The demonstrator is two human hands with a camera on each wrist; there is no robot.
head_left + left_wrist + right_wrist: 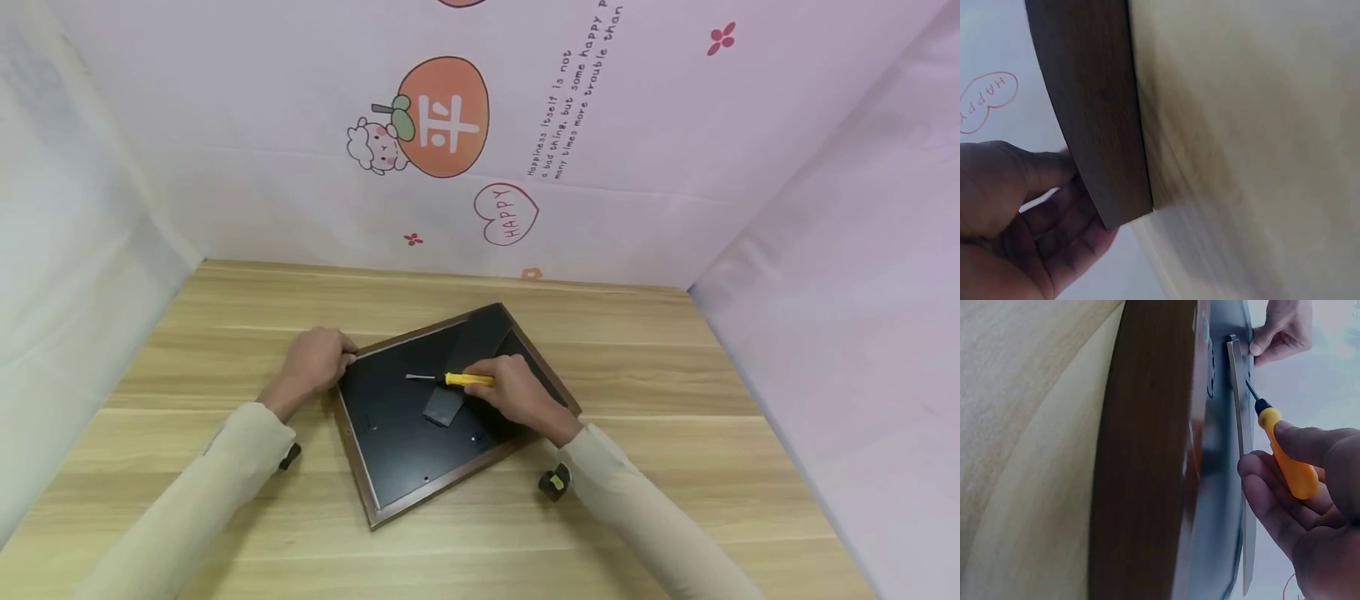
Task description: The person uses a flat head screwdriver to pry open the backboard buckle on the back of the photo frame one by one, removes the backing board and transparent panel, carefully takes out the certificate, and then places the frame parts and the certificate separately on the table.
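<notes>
A picture frame [450,478] lies at a slant near the middle of the wood-patterned desk [637,358], its black back board [405,454] turned up and its brown rim showing all round. A dark stand [444,407] runs across the board from the far rim toward the near side, and a few small fittings [476,439] sit on the board closer to the person. The left hand [313,357] grips the frame at its left far corner; the left wrist view shows the thumb on one face of the rim and the fingers curled behind the other. The right hand [512,387] holds a screwdriver [470,379] by its yellow handle, thumb on one side and fingers bent on the other, above the stand. The metal blade points left, toward the left hand, and whether its tip touches the board cannot be told. In the right wrist view, the fingertips of the right hand are right at the edge of the stand. Both arms wear pale sleeves [615,492], with a small black device [555,482] by each wrist. Behind the desk hangs a white cloth [285,208] printed with a heart, an orange fruit and lettering.
</notes>
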